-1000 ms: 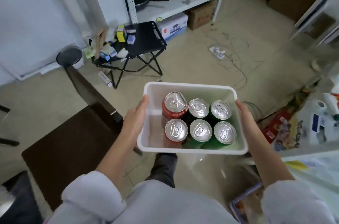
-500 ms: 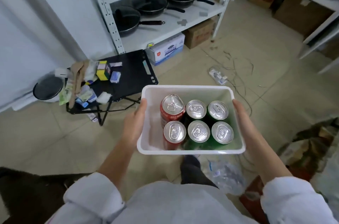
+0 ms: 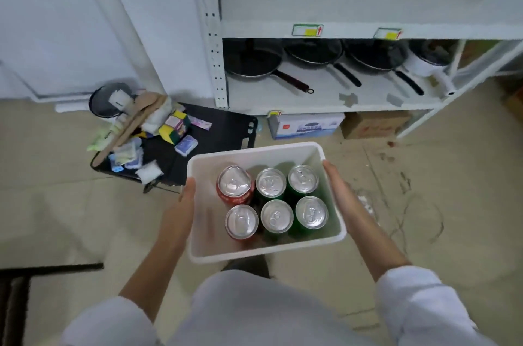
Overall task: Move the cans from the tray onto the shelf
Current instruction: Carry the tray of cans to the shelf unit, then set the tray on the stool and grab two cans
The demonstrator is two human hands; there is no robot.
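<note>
Apparently both hands (image 3: 181,212) hold tray (image 3: 254,153) with 6 cans (image 3: 273,202).

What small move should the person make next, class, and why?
Probably set the tray down on the upper shelf first. The left hand and right hand both grip the tray's sides, so neither is free to lift any of the six cans.

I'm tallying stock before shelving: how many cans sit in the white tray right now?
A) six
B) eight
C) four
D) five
A: the tray, held by the left hand and right hand, holds two rows of three cans, two red cans on the left and four green cans beside them.
</note>
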